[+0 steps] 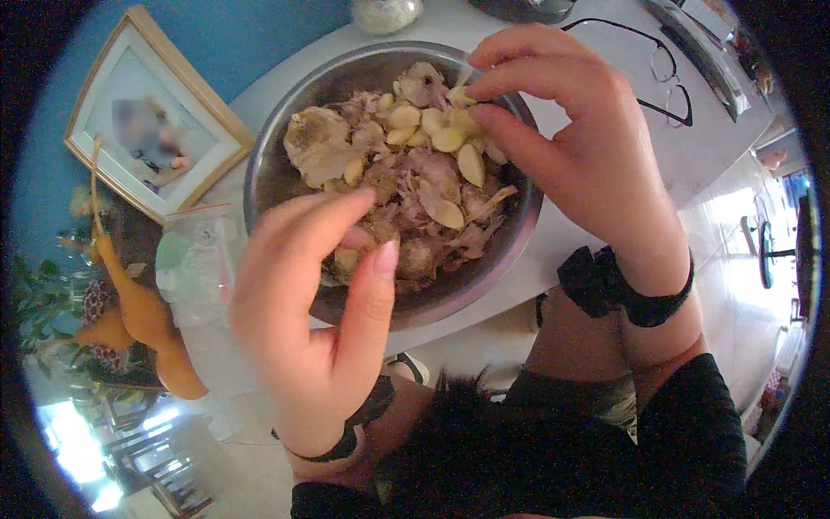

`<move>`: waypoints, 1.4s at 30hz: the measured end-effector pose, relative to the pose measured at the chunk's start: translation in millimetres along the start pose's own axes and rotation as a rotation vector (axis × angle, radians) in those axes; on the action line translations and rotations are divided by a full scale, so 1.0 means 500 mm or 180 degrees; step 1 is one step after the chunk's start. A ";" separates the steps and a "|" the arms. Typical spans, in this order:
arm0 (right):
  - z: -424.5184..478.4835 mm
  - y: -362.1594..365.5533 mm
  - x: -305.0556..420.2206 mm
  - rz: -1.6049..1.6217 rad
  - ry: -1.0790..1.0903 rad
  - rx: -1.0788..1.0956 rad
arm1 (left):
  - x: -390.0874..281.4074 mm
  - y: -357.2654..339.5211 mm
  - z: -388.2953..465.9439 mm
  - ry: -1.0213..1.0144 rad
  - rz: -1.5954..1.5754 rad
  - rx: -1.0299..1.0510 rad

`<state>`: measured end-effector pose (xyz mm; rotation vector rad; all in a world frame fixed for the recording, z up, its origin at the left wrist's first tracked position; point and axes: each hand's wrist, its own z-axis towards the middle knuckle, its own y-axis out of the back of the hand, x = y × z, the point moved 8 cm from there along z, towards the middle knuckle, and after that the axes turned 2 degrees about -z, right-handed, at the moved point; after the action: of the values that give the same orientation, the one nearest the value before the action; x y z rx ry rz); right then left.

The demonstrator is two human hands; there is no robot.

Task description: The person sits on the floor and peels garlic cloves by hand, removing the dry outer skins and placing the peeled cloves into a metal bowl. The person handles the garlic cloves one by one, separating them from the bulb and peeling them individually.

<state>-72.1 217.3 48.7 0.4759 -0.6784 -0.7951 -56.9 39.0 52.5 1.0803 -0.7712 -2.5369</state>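
Observation:
A round stainless steel bowl (528, 227) sits before me, holding garlic bulbs (316, 146), peeled garlic cloves (447, 139) and torn papery skins (418, 175). Over the bowl's far right side, the fingertips of my right hand (583, 123) are at a peeled clove (461, 96) beside a cluster of others. Whether they grip it is unclear. My left hand (305, 305) hovers at the near left rim with thumb and fingers curved apart. Nothing shows between them. A partly hidden clove (345, 259) lies in the bowl behind that hand.
Left of the bowl are a framed picture (146, 39), a clear plastic bag (201, 253) and orange-brown gourds (126, 311). Black-framed eyeglasses (671, 65) rest on the white table (622, 156) at right. A whitish round object (387, 14) stands behind the bowl.

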 end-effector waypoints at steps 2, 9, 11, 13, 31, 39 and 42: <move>-0.003 -0.008 -0.003 0.0025 -0.0018 0.0038 | -0.011 0.008 0.003 -0.0220 0.0435 0.0037; 0.003 0.025 0.038 0.0160 0.0104 -0.0491 | 0.045 0.037 0.000 0.0184 0.0689 -0.0275; -0.005 0.005 0.018 0.0279 -0.0562 -0.0147 | 0.049 0.037 -0.002 0.0325 0.0644 -0.0257; -0.012 -0.011 0.023 0.0470 -0.0370 0.0030 | 0.048 0.026 -0.003 0.0512 0.0728 -0.0156; -0.016 -0.075 0.063 -0.0689 0.0053 0.1478 | 0.041 -0.032 -0.007 -0.0437 0.0734 0.0727; -0.012 -0.079 0.061 -0.0299 0.0300 0.1372 | 0.042 -0.029 -0.011 -0.0197 0.0830 0.0766; 0.005 -0.061 0.051 -0.0122 0.0341 0.1121 | 0.034 -0.032 -0.012 -0.0149 0.1008 0.0845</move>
<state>-75.8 178.2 41.0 0.8471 -0.7138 -0.6820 -64.9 42.3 30.0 0.8900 -1.2141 -2.2432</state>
